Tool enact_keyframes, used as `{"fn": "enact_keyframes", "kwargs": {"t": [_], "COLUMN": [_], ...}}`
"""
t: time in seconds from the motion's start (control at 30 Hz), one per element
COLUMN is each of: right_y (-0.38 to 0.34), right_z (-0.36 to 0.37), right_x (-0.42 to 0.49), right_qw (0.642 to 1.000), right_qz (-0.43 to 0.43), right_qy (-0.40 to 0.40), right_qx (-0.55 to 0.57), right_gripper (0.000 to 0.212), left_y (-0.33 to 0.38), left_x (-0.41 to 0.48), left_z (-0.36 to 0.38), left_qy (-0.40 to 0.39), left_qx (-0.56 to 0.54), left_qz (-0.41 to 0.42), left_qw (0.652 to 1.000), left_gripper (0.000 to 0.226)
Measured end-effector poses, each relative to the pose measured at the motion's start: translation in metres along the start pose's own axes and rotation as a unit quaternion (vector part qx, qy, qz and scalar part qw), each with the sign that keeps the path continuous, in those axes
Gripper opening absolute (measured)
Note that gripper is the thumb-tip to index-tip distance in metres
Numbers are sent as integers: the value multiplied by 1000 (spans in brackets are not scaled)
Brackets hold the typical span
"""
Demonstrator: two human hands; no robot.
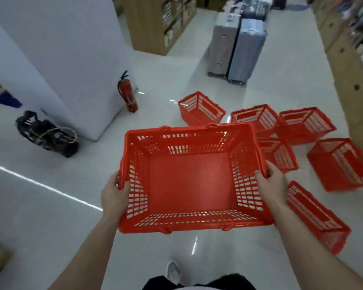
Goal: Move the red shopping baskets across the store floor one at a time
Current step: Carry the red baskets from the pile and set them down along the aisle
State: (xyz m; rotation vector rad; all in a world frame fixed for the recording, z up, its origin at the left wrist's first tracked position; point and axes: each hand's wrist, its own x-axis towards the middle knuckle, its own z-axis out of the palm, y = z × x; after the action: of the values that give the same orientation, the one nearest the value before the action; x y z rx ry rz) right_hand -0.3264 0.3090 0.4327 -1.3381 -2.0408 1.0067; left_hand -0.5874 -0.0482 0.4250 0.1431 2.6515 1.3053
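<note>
Both hands, left hand and right hand, clamp the carried basket's side rims; blocked footing risks tripping over floor baskets at lower right.

No legible text or labels

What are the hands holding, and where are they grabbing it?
One empty red basket. The left hand grips its left side rim and the right hand grips its right side rim.
</note>
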Motion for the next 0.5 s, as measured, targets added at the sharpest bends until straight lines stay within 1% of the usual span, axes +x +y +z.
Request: {"fn": "enact_keyframes", "kwargs": {"t": [0.1,0.23,0.37,0.5], "right_y": [-42,-81,-105,-119], "right_z": [53,117,179,244], "right_x": [19,51,90,148], "right_qw": [999,996,993,989], "right_qz": [-25,-52,-48,-33], "right_qy": [-42,-78,-111,-142], "right_qx": [3,4,8,10], "right_gripper": [41,42,37,36], "left_y": [-19,-37,-46,-42], "left_x": [36,79,135,206], "left_z": [-31,-51,-50,-34], "left_qy": [29,62,71,80], "left_qx": [-13,-16,-17,-12], "left_qz": [-35,-67,-97,-111], "left_qw": [999,996,993,991], "left_gripper": [41,43,42,41]}}
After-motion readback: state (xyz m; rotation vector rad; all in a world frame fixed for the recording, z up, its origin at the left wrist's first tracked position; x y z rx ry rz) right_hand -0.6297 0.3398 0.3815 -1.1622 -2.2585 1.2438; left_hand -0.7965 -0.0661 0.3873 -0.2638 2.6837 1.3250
